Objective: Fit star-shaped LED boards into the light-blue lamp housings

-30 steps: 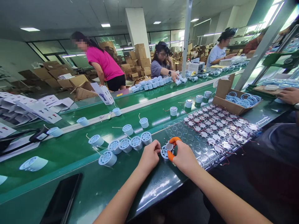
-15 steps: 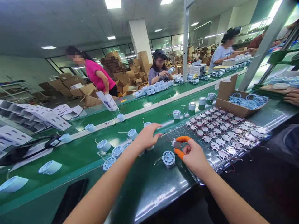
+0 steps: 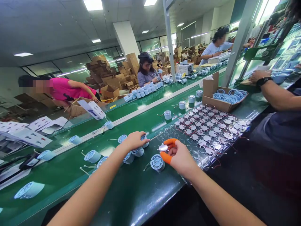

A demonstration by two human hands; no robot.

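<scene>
My left hand [image 3: 134, 140] is at a light-blue round plastic housing [image 3: 145, 143], its fingers and thumb closed about the top. More housings [image 3: 137, 152] stand right beneath that wrist. Between the thumb and forefinger of my right hand [image 3: 175, 153], both in orange finger cots, is a small round silvery-white disc [image 3: 163, 147] with tabs on its rim. Just below it, a single housing [image 3: 157, 162] sits upright on the bench, spoked face up, a thin pale wire trailing to its left. The disc is apart from this housing.
Rows of similar discs with red wires [image 3: 207, 128] lie on plastic at right. Behind them is a cardboard box [image 3: 217, 105] of blue rings. More housings [image 3: 92, 156] dot the green conveyor [image 3: 122, 128]. A co-worker's arm [image 3: 277, 94] is at far right; other people work across the line.
The view has swung right, so the bench appears further left. My left hand has come down onto a housing. The disc in my right hand has tilted, showing a brighter face.
</scene>
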